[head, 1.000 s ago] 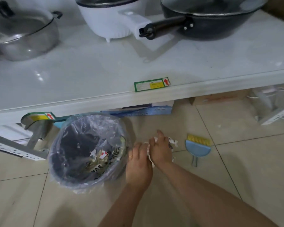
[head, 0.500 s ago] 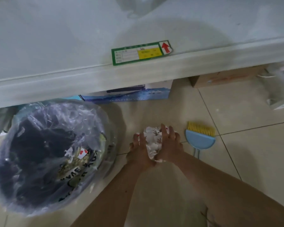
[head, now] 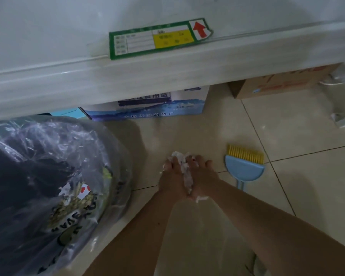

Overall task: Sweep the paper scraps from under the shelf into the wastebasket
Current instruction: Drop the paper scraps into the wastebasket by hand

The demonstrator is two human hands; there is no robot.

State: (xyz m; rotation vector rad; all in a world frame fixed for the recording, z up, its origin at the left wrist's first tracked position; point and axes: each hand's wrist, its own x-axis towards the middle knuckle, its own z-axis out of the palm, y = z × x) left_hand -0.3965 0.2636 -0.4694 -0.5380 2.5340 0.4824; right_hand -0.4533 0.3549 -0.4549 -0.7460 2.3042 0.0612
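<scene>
A clump of white paper scraps [head: 184, 170] is pressed between my two hands just above the tiled floor. My left hand [head: 171, 177] cups it from the left, and my right hand [head: 202, 174] closes on it from the right. One small scrap [head: 201, 199] pokes out under my right wrist. The wastebasket [head: 112, 156], lined with a clear plastic bag, stands to the left of my hands, with a few scraps inside. The white shelf [head: 167, 68] runs across the top of the view.
A small blue dustpan with a yellow-bristled brush [head: 244, 166] lies on the floor just right of my hands. Under the shelf sit a blue-and-white box [head: 157, 108] and a brown cardboard box [head: 283, 84]. A green label [head: 157, 38] is stuck on the shelf.
My head has dropped closer to the floor, so the pots left the view. My hands drew together and gathered the loose scraps into a tighter clump between them.
</scene>
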